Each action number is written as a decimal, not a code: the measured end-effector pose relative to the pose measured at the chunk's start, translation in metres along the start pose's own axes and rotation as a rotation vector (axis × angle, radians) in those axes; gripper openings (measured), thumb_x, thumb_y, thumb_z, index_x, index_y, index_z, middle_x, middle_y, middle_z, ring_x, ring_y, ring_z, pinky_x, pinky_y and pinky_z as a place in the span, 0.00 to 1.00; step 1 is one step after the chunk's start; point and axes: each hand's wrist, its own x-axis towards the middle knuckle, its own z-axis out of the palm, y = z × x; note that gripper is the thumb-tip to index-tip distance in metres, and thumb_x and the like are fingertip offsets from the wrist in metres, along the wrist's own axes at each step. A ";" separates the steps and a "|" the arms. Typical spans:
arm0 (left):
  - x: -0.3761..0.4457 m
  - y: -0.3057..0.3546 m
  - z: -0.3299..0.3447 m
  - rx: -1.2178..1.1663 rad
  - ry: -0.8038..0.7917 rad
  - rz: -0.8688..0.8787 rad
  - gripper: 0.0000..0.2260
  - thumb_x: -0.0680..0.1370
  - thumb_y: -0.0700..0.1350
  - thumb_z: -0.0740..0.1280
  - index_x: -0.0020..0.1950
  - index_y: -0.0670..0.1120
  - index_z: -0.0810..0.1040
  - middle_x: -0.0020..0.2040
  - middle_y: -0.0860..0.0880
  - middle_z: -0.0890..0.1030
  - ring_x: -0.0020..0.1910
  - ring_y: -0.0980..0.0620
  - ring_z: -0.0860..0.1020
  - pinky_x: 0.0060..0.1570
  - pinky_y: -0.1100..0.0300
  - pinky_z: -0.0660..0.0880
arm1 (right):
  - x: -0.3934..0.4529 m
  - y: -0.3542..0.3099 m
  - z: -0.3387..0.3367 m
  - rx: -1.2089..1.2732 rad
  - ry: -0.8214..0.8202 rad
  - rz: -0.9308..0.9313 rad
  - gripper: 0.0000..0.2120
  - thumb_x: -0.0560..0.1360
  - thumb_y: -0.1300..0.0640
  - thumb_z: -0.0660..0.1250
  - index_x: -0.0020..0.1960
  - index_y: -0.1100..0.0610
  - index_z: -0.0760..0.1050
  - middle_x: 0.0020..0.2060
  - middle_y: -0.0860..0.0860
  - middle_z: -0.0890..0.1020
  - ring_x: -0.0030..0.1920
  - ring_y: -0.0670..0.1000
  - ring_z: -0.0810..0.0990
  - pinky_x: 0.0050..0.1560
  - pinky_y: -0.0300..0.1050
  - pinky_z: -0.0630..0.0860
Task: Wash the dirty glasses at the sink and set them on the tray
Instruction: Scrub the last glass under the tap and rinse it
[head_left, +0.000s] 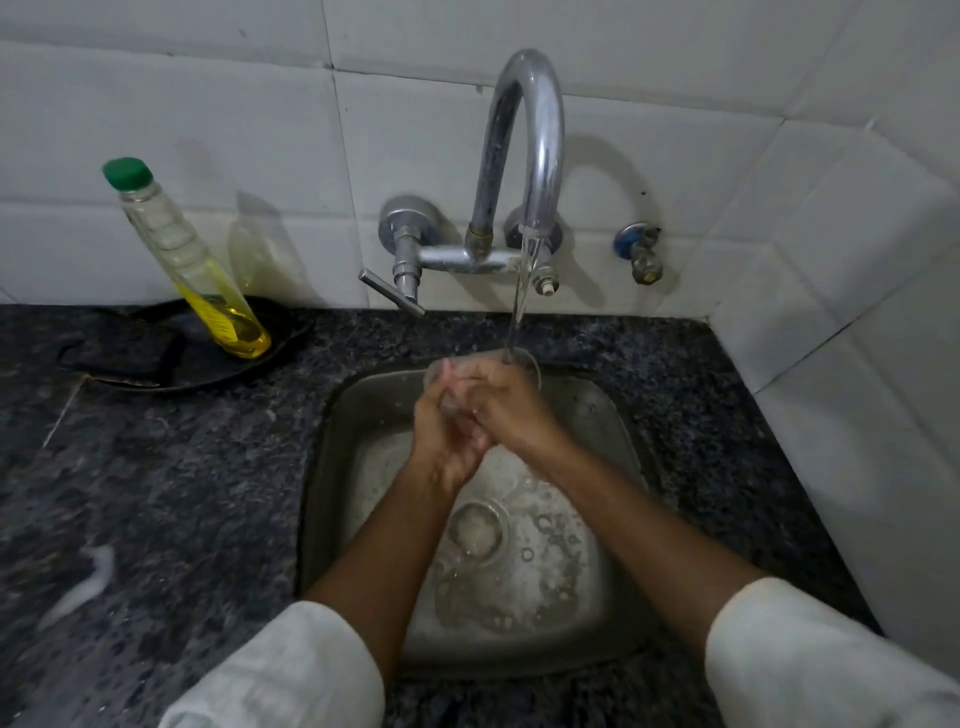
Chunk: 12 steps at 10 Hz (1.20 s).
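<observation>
A clear glass (522, 362) is held over the steel sink (337, 447), under a stream of water from the chrome tap (535, 150). My left hand (441, 441) and my right hand (511, 410) wrap around the glass from both sides. The fingers cover most of it, and only its far rim shows. The sink bottom is wet, with bubbles around the drain (478, 530). No tray for clean glasses is in view.
A bottle of yellow dish liquid (192, 265) with a green cap leans against the tiled wall, standing on a dark dish (156, 358) on the granite counter (156, 493). A foam smear (88, 582) lies on the counter at left. A tiled wall closes in on the right.
</observation>
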 end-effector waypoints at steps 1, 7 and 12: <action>0.005 0.014 0.002 0.115 0.062 -0.117 0.24 0.81 0.58 0.58 0.60 0.39 0.79 0.51 0.36 0.84 0.50 0.43 0.81 0.52 0.53 0.75 | -0.005 0.005 -0.012 -0.542 -0.212 -0.104 0.09 0.76 0.59 0.62 0.56 0.55 0.74 0.47 0.57 0.82 0.48 0.59 0.81 0.41 0.49 0.73; 0.002 0.015 0.002 0.156 0.173 -0.131 0.25 0.77 0.60 0.65 0.55 0.37 0.82 0.53 0.35 0.84 0.52 0.40 0.83 0.50 0.47 0.79 | -0.018 0.021 0.009 -0.593 -0.210 -0.243 0.12 0.79 0.58 0.58 0.61 0.53 0.71 0.51 0.55 0.82 0.48 0.57 0.81 0.36 0.48 0.73; -0.005 -0.002 -0.003 0.017 0.072 0.008 0.16 0.80 0.53 0.62 0.50 0.40 0.80 0.45 0.41 0.81 0.43 0.46 0.81 0.44 0.53 0.77 | -0.009 0.004 0.017 0.944 0.187 0.467 0.04 0.75 0.60 0.66 0.45 0.58 0.80 0.38 0.52 0.86 0.38 0.49 0.85 0.26 0.36 0.71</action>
